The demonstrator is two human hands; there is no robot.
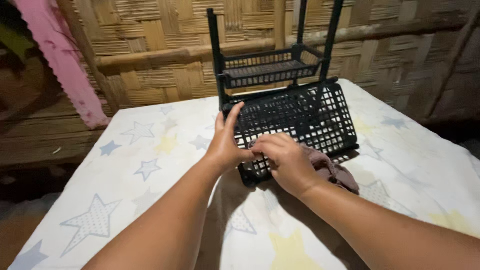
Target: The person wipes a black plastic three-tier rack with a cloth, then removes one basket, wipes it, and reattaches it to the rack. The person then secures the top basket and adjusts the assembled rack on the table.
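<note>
The black plastic rack [292, 112] lies tipped on its side on the mattress [150, 165], in the middle of my view and close to the woven bamboo wall [150, 60]. Its lower basket faces me with its grid bottom tilted up, and its upper basket sits behind that, with the black posts rising toward the wall.

My left hand [226, 142] is on the near left edge of the lower basket, the grip clamped on the rim with the thumb pointing up along the corner post. My right hand [285, 160] is pressed on the lower grid just beside the left one; its fingers are curled down onto the mesh, but I cannot tell whether that grip actually holds anything.

A brownish cloth [332, 170] lies bunched on the mattress, touching the bottom edge of the rack and partly under my right wrist.

The mattress cover is white with blue, grey and yellow stars. A pink cloth [60, 55] hangs at the upper left.
</note>
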